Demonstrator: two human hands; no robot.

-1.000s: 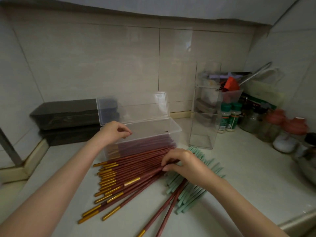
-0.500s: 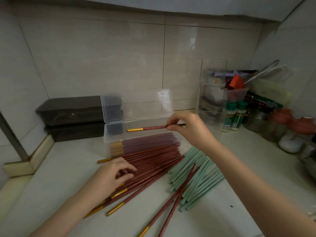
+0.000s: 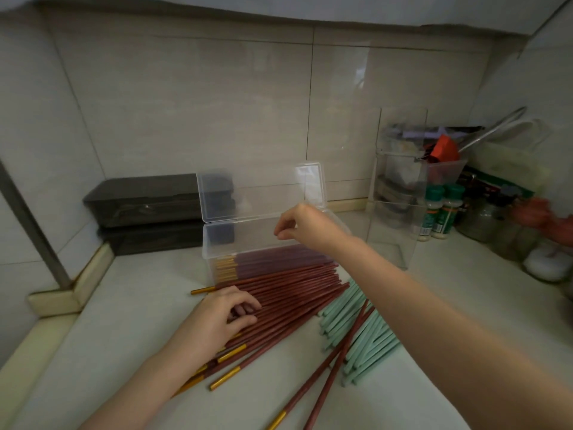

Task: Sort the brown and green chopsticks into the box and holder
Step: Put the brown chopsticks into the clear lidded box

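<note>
A person's left hand point(image 3: 221, 318) lies palm down on a fanned pile of brown chopsticks point(image 3: 288, 293) with gold ends, its fingers curled loosely over the sticks; whether it grips any of them cannot be told. The right hand point(image 3: 305, 226) hangs above the open clear plastic box point(image 3: 223, 243), fingertips drawn close together and pointing down, with nothing seen between them.

The box stands toward the back of the pale countertop point(image 3: 130, 352), its hinged lid point(image 3: 262, 190) raised upright against the tiled wall point(image 3: 186, 103). A layer of brown chopsticks lies lengthwise in the bottom of it, gold ends to the left. The loose brown pile spreads on the counter directly in front of the box, touching its front wall. To the right of that pile lies a heap of green chopsticks point(image 3: 362, 333), with two brown chopsticks point(image 3: 335, 364) lying diagonally across it and running toward the counter's near edge.

A tall clear holder point(image 3: 392, 231) stands to the right of the box, near the back of the counter. Two dark lidded containers point(image 3: 145, 209) are stacked in the back left corner. Seasoning bottles with green caps point(image 3: 440, 209), jars and a tub of utensils crowd the back right corner.
</note>
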